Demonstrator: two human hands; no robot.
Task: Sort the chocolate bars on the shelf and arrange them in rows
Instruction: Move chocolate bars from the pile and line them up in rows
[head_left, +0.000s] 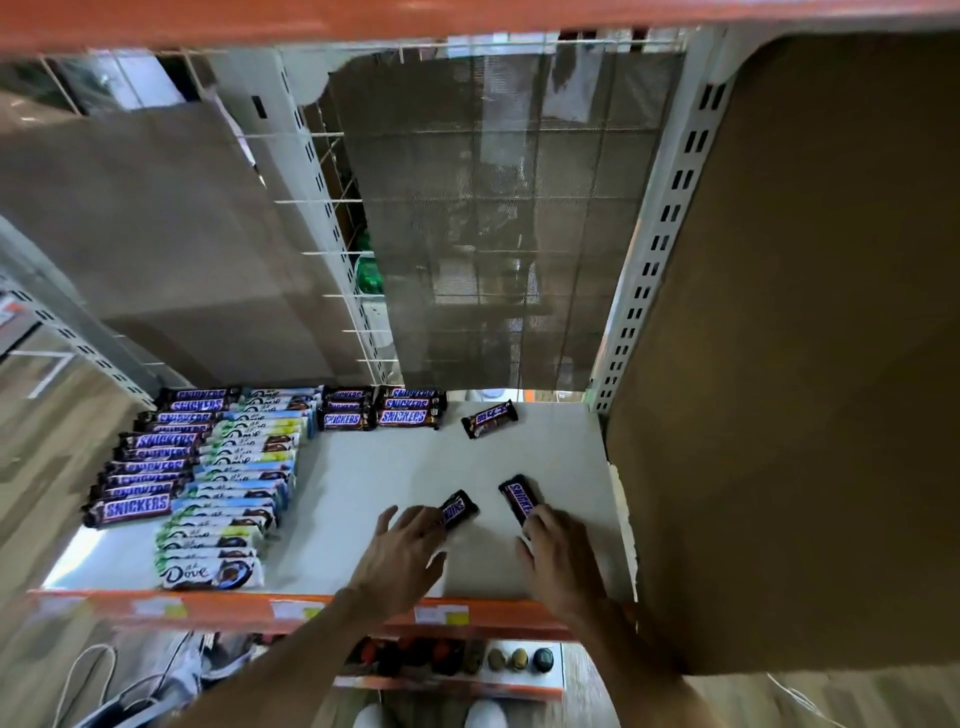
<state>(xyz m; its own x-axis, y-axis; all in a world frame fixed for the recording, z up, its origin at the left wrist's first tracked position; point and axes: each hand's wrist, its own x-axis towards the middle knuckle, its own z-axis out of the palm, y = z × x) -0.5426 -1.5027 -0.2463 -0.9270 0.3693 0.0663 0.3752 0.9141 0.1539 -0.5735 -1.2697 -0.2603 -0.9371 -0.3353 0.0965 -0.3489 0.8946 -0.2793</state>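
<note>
The white shelf board (374, 483) with an orange front rail (234, 608) carries all the chocolate bars.

- Left edge: a column of dark brown Snickers bars (140, 467) runs front to back.
- Just beside it: a column of white-and-blue Dove bars (239, 483).
- Back edge: two short stacks of Snickers bars (382, 410).
- Loose near the back: one tilted Snickers bar (489, 418), well apart from the hands.

The left hand (402, 556) lies on the near end of a loose Snickers bar (460, 508). Its grip is spread, with the fingers fanned out flat on the wrapper.

The right hand (558, 556) rests its fingertips on the near end of a second loose Snickers bar (517, 496). Its grip is relaxed, and the thumb stands clear of the bar.

The two bars angle apart. A brown cardboard panel (805, 364) borders the shelf on the right.
</note>
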